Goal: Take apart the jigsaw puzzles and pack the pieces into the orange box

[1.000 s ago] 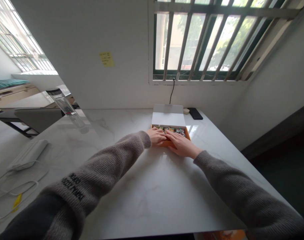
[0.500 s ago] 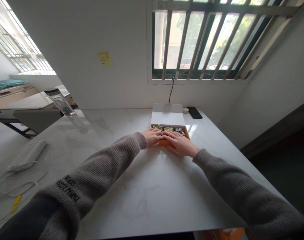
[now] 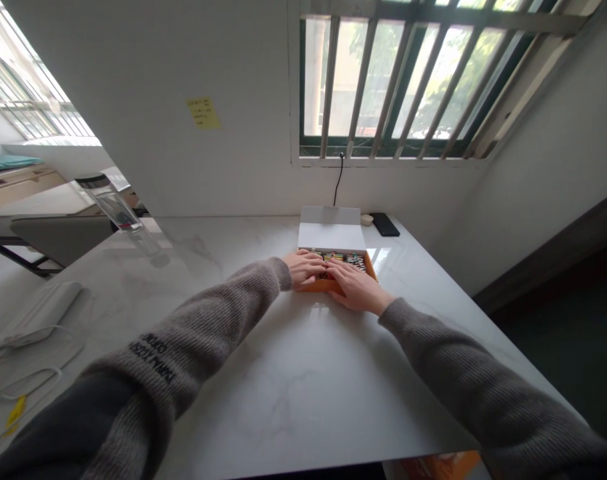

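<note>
An orange open box (image 3: 317, 286) lies on the marble table, its white lid (image 3: 332, 228) standing up at the far side. Packed rows of small multicoloured items (image 3: 339, 257) fill it, though I cannot tell what they are. My left hand (image 3: 303, 268) rests flat over the box's near edge, and my right hand (image 3: 356, 287) lies beside it on the same edge. Their fingertips nearly meet above the items. Neither hand shows anything held, and the fingers hide the front of the rows.
Past the lid are a black phone (image 3: 384, 225) and a small beige object (image 3: 366, 219). A clear water bottle (image 3: 110, 208) stands at the table's far left, and a white device with cables (image 3: 40, 313) lies near the left edge. The right edge drops off.
The whole scene sits slightly further left and higher in the view. Both hands stay on the box in the same pose.
</note>
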`<state>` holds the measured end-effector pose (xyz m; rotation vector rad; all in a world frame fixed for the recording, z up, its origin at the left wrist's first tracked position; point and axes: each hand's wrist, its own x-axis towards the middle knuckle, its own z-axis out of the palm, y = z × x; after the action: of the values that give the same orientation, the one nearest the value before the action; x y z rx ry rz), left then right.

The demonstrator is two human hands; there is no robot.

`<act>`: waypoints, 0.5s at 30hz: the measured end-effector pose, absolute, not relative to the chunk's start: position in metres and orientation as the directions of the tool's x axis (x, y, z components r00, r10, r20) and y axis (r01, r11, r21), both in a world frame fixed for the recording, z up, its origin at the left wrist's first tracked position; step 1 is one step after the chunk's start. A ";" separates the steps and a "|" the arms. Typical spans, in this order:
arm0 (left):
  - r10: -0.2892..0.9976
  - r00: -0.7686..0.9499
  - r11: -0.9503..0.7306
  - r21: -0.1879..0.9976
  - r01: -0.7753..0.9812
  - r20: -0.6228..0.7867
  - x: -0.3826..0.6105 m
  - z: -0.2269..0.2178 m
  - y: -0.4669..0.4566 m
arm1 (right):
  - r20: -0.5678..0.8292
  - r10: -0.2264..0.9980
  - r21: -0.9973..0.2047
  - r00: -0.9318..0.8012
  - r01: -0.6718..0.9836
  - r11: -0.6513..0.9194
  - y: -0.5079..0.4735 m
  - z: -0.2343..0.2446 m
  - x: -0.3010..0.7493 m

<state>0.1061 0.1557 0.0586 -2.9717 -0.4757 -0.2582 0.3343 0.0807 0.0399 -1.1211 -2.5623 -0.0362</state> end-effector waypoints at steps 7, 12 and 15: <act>0.181 0.967 -0.971 -0.127 0.205 0.177 0.106 0.072 0.162 | 0.322 0.698 -0.090 -0.640 0.713 0.696 0.080 0.040 0.334; 0.175 0.965 -0.965 -0.160 0.207 0.196 0.106 0.067 0.164 | 0.350 0.689 -0.088 -0.634 0.711 0.698 0.082 0.037 0.334; 0.163 0.969 -0.973 -0.134 0.189 0.185 0.106 0.060 0.164 | 0.361 0.679 -0.099 -0.639 0.698 0.709 0.083 0.034 0.335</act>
<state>0.1061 0.1638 0.0601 -2.9675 -0.2663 -0.2608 0.3353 0.0829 0.0343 -1.0703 -2.5446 -0.0704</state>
